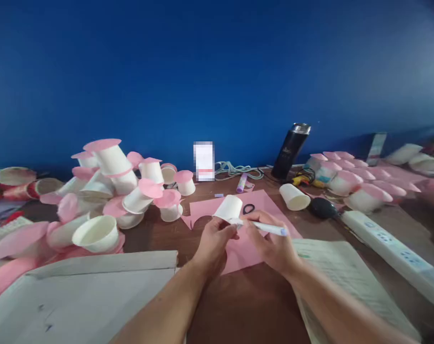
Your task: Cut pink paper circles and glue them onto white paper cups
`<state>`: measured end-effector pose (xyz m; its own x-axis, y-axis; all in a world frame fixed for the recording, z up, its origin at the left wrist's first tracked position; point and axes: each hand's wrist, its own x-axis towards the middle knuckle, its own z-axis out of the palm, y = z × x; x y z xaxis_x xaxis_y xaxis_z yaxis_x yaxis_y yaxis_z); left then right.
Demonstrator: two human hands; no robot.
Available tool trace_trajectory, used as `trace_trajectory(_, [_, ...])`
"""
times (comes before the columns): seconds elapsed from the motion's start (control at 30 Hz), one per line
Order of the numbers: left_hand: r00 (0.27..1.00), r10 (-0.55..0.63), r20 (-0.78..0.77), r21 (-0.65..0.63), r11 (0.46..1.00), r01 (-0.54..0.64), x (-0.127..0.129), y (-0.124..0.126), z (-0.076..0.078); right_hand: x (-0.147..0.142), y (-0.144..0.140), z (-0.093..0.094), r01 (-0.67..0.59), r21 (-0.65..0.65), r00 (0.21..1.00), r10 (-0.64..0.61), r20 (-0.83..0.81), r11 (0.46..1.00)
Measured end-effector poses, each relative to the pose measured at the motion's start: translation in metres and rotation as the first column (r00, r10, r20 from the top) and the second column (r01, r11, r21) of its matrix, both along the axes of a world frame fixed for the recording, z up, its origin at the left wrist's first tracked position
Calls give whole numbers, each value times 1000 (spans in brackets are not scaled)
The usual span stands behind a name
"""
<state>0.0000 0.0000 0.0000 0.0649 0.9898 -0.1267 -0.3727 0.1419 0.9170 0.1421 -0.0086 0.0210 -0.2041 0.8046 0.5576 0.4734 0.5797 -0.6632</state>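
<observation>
Deep blue wall behind; brown wooden table [252, 296] crowded. Left hand [214, 239] grips a white paper cup [230, 209], held upside down over a pink paper sheet [238, 248] near table centre. Right hand [270, 241] is closed around a white pen with lilac cap [263, 227], tip against the cup's rim. Heap of white paper cups capped with pink discs [109, 191] at left; a similar row [349, 179] at right. Black metal flask [290, 152] leans by the wall. Single white cup on its side [294, 197] lies right of the sheet. White power strip [392, 251] at right edge; open printed book [338, 277] under the right forearm.
</observation>
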Motion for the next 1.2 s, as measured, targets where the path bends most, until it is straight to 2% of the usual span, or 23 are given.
trace_trajectory(0.2, [999, 11, 44, -29, 1000, -10, -3, 1, -2, -3, 2, 1, 93, 14, 995, -93, -30, 996])
trace_trajectory(0.43, [965, 9, 263, 24, 1000, -16, -4, 4, -8, -1, 0, 3, 73, 9, 997, -72, -36, 997])
trace_trajectory(0.57, [936, 43, 349, 16, 999, -52, -4, 6, -8, -2, -1, 3, -2, 19, 1000, 1, 12, 1000])
trace_trajectory(0.73, [931, 75, 358, -16, 997, -74, -5, 8, -6, -3, -1, 4, 105, 50, 994, -104, -23, 993])
trace_trajectory(0.9, [926, 77, 370, -21, 997, -75, -5, 8, -6, -3, -1, 3, 23, 36, 999, -24, 28, 999])
trace_trajectory(1.03, [919, 94, 384, -51, 995, -81, -5, 8, -6, -3, -2, 3, 83, 54, 997, -84, -1, 995])
trace_trajectory(1.2, [913, 122, 389, -90, 992, -94, -6, 9, -8, -3, -3, 2, 24, 24, 999, -25, 34, 999])
